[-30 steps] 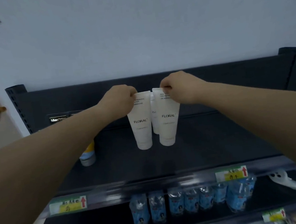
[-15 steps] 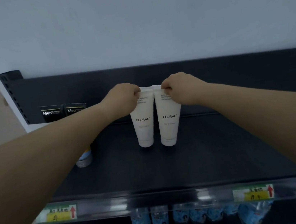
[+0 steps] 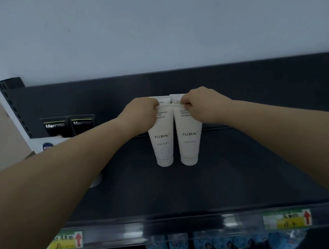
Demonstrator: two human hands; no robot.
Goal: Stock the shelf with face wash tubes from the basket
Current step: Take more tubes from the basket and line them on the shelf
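Tubes [image 3: 162,139] stand cap-down on the shelf [image 3: 248,165], my fingers [image 3: 185,103] clamped on their crimps; releasing crookedly could topple them.

Two hands are showing on the top shelf [image 3: 188,186]: the left hand [image 3: 140,115] and the right hand [image 3: 202,103], each pinching the top of one white tube. Four white tubes are standing in all: a front tube [image 3: 162,137] under the left hand, another front tube [image 3: 189,135] under the right, and two back tubes [image 3: 163,99] [image 3: 177,98] peeking out between the knuckles. Two black cartons [image 3: 56,128] [image 3: 83,124] are standing well left of the left hand. Two price tags [image 3: 67,240] [image 3: 288,220] are hanging on the shelf's front rail, below the forearms.
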